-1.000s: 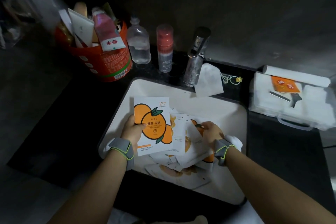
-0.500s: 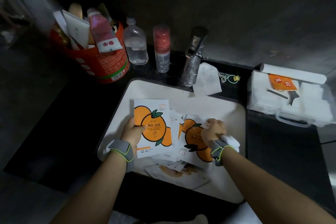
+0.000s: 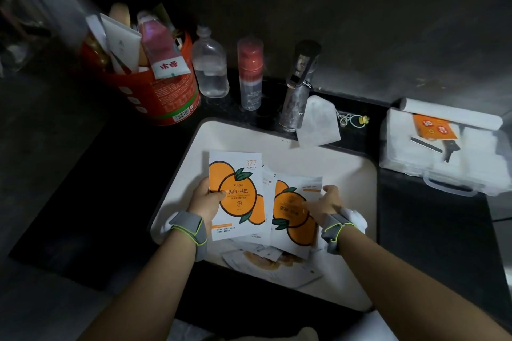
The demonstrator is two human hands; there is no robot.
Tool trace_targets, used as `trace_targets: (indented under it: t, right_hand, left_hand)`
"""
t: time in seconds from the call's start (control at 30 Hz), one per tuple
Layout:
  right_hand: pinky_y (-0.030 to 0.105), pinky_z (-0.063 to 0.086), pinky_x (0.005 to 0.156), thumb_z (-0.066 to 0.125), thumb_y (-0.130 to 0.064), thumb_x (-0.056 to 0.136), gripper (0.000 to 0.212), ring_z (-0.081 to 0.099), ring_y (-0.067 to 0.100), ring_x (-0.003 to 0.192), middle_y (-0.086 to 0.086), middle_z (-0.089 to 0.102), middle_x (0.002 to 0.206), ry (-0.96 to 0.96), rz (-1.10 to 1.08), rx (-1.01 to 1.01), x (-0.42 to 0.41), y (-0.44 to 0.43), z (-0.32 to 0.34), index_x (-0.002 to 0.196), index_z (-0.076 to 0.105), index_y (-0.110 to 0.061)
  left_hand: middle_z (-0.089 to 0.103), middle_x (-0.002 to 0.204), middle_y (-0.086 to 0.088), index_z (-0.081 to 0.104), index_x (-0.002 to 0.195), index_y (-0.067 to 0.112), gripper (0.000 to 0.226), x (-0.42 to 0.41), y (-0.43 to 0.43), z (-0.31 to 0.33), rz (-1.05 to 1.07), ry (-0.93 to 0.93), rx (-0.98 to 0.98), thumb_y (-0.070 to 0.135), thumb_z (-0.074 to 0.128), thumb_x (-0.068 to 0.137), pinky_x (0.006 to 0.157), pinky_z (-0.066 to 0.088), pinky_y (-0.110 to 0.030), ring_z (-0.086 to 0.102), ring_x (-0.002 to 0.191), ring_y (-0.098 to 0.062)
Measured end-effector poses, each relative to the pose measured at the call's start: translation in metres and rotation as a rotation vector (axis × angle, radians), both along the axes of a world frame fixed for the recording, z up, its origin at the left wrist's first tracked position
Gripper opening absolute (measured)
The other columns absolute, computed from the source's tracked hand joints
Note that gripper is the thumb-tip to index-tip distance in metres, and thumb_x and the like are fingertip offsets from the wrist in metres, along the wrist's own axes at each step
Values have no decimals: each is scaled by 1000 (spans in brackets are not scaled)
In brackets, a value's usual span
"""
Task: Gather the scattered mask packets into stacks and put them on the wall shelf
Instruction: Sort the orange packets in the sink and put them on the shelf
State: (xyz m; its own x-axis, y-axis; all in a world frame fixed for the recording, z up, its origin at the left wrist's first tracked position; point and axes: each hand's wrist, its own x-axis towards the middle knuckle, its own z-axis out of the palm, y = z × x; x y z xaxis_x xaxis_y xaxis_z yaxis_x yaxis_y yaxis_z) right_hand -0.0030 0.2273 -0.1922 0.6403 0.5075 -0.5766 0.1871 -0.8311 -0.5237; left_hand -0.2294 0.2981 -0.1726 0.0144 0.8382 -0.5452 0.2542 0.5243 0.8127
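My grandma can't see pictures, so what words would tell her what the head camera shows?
Over a white sink, the left hand grips an orange-printed mask packet and the right hand holds a second packet, with loose packets beneath. A faucet and a red tub stand behind.

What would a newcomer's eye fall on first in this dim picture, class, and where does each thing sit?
The bright orange-printed mask packet stands out first, held by the left hand over the white sink. Beside it is a second packet, its print upside down, held by the right hand. Next comes the crammed red tub, behind and to the left of the sink.
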Motion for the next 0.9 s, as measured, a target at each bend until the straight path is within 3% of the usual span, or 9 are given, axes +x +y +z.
trace_targets:
  t: [0.1, 0.23, 0.33, 0.43, 0.53, 0.6, 0.67, 0.77, 0.9]
  right_hand:
    - [39, 54, 81, 81, -31, 67, 67, 61, 30, 90, 10, 58, 100, -49, 51, -16, -3, -1, 2, 117, 41, -10]
    - [25, 43, 56, 72, -22, 77, 24, 56, 24, 75, 11, 68, 96, -157, 260, -98, -6, -1, 1, 90, 55, -11]
    - [27, 45, 62, 61, -13, 83, 6, 57, 25, 76, 14, 69, 97, -241, 343, -162, -4, 3, 3, 82, 57, -8]
    - [28, 41, 63, 52, -14, 88, 15, 51, 28, 72, 16, 67, 90, -269, 333, -138, 1, 4, 5, 76, 58, -8]
    - [25, 36, 62, 47, -19, 92, 29, 57, 31, 74, 18, 67, 85, -347, 250, -19, 4, 1, 13, 66, 57, -11]
    - [26, 34, 65, 46, -19, 93, 25, 61, 36, 85, 19, 68, 90, -356, 205, 93, 5, 3, 20, 78, 65, -12]
    - [28, 34, 68, 45, -17, 95, 21, 59, 37, 86, 17, 63, 84, -259, 169, 232, 9, 7, 23, 83, 61, -12]
    - [30, 32, 70, 45, -18, 97, 26, 45, 27, 76, 9, 45, 72, -70, 94, 420, 13, 11, 27, 72, 42, -15]
    - [33, 39, 71, 48, -17, 97, 21, 45, 22, 69, 12, 48, 72, 327, -85, 560, 16, 10, 38, 76, 50, -14]
  left_hand:
    - [64, 102, -11, 57, 88, 22, 27, 1, 1, -2, -30, 19, 4, -5, 52, 87, 95, 46, -43, 58, 101, -31]
    - [64, 103, -11, 58, 91, 20, 27, 1, 2, -4, -38, 37, 5, -5, 52, 85, 97, 45, -45, 59, 104, -33]
    - [64, 103, -11, 58, 88, 23, 28, 2, 2, -4, -46, 46, 4, -4, 53, 85, 98, 46, -47, 59, 104, -33]
    - [64, 102, -11, 58, 97, 16, 26, 2, 2, -6, -33, 40, 19, -6, 52, 85, 95, 46, -44, 59, 102, -32]
    - [65, 105, -14, 59, 104, 10, 25, 3, 2, -7, -28, 23, 19, -6, 52, 86, 93, 45, -42, 59, 103, -33]
    - [65, 106, -17, 58, 105, 7, 24, 2, 2, -9, -28, 26, 17, -5, 52, 86, 94, 46, -45, 59, 104, -34]
    - [64, 105, -16, 57, 101, 10, 22, 1, 3, -9, -24, 18, 17, -5, 52, 86, 95, 46, -46, 59, 104, -34]
    - [63, 105, -15, 56, 99, 12, 23, 1, 3, -8, -4, -7, 25, -6, 50, 87, 93, 45, -43, 58, 103, -33]
    - [60, 101, -11, 54, 101, 12, 23, 1, 1, -4, 46, -30, 43, -7, 48, 89, 88, 42, -36, 54, 98, -26]
